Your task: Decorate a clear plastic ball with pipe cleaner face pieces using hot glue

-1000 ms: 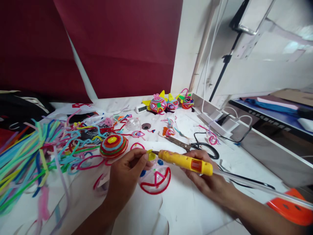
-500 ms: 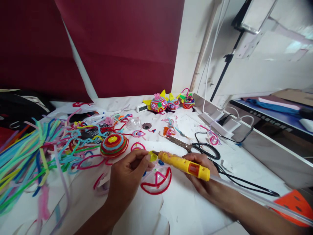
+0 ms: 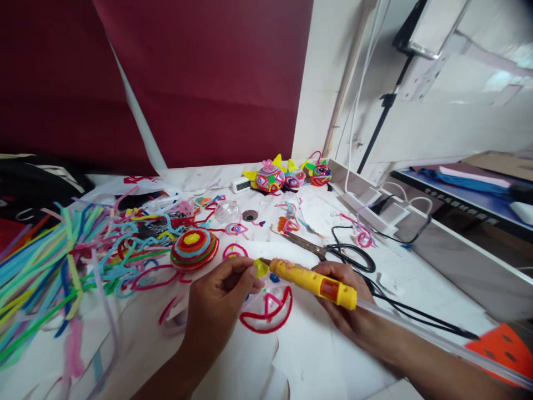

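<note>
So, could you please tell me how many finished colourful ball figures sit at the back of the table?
3, in a row: left figure beside the small white clock, middle figure, right figure nearest the white wall. More may be hidden behind them.
</note>
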Tool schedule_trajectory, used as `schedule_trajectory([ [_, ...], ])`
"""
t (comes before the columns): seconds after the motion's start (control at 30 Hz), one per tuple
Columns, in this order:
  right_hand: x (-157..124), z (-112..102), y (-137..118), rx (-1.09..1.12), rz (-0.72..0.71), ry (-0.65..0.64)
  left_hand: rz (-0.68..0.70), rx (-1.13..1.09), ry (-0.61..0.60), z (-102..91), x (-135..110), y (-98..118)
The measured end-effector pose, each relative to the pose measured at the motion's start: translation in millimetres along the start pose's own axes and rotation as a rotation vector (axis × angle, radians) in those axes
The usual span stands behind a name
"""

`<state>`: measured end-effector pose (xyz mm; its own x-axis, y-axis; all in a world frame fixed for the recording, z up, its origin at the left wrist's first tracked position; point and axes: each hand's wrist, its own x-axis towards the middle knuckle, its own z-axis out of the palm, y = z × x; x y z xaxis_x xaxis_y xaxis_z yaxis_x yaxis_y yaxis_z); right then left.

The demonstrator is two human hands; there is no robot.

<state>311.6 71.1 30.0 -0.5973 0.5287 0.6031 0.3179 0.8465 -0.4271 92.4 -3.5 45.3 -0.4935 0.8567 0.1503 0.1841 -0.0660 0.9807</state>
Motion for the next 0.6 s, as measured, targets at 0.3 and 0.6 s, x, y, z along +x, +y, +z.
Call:
schedule_trajectory([
  [0.3,-1.6,-0.5,1.1,-0.051,-0.026,0.009,0.018,-0.005,0.001,0.1,0.0,1.8],
  [0.6,-4.6,2.4,4.2,-0.016,0.012,-0.011,-0.004,-0.016,0.005,0.1,-0.3,1.6],
])
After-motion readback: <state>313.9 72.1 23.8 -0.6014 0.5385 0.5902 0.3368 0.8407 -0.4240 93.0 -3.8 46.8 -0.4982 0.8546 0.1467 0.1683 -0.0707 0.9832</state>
